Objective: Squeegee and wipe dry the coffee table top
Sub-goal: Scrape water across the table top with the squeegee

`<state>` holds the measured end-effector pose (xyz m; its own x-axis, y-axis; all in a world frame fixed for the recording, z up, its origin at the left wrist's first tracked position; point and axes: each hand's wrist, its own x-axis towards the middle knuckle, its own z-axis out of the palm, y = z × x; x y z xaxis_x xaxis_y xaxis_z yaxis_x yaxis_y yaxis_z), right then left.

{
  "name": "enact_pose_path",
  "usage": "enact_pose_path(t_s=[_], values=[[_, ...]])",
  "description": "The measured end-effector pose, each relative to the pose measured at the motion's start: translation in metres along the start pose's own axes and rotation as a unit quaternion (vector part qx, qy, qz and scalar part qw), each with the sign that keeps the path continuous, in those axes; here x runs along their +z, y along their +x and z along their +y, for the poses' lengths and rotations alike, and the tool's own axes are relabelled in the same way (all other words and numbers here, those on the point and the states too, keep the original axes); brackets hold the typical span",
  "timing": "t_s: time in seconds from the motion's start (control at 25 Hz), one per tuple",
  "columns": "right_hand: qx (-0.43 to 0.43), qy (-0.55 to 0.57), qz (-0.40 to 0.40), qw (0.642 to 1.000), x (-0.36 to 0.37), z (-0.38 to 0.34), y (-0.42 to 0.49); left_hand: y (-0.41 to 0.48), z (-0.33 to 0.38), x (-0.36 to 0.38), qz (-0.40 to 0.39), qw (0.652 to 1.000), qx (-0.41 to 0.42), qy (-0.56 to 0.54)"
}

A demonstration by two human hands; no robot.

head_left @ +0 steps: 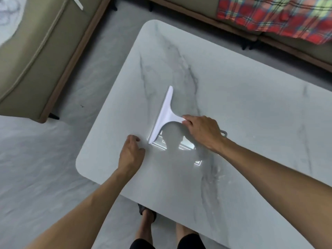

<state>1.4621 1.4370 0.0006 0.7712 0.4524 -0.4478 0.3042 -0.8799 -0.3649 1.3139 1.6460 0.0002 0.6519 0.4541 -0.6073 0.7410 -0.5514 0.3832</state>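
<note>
A white squeegee lies blade-down on the white marble coffee table top, its blade running from the table's middle toward the near left. My right hand grips its handle, fingers curled round it. My left hand hovers or rests near the blade's near end, by the table's left edge, fingers loosely curled and holding nothing. A wet, streaky sheen shows on the table surface near the front right.
An olive sofa stands to the left, and another along the back carries a red plaid cloth. Grey floor surrounds the table. My legs and a foot are at the table's near edge.
</note>
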Motion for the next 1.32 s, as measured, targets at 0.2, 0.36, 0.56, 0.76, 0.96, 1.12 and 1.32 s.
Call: enact_pose_path(t_s=[0.2,0.36,0.56,0.76,0.96,1.12,1.32], values=[[0.096,-0.037,-0.004,0.995,-0.004,0.103,-0.112,-0.02,0.054,0.063,-0.07,0.982,0.145,0.099],[0.171,-0.045,-0.009,0.984,-0.007,0.168,-0.192,-0.03,0.103,0.105,-0.104,0.965,0.194,0.14],[0.235,-0.053,-0.03,0.97,-0.039,0.201,-0.241,-0.029,0.15,0.141,-0.125,0.948,0.19,0.222],[0.268,0.045,0.07,0.96,-0.105,0.241,-0.146,-0.013,0.19,0.165,-0.117,0.933,0.199,0.276],[0.301,0.174,0.128,0.929,-0.147,0.287,-0.025,-0.005,0.219,0.184,-0.135,0.926,0.165,0.31],[0.287,0.111,0.116,0.944,-0.123,0.299,-0.04,-0.002,0.222,0.18,-0.151,0.914,0.164,0.339],[0.303,0.087,0.094,0.944,-0.06,0.304,-0.172,-0.003,0.231,0.175,-0.171,0.902,0.155,0.365]])
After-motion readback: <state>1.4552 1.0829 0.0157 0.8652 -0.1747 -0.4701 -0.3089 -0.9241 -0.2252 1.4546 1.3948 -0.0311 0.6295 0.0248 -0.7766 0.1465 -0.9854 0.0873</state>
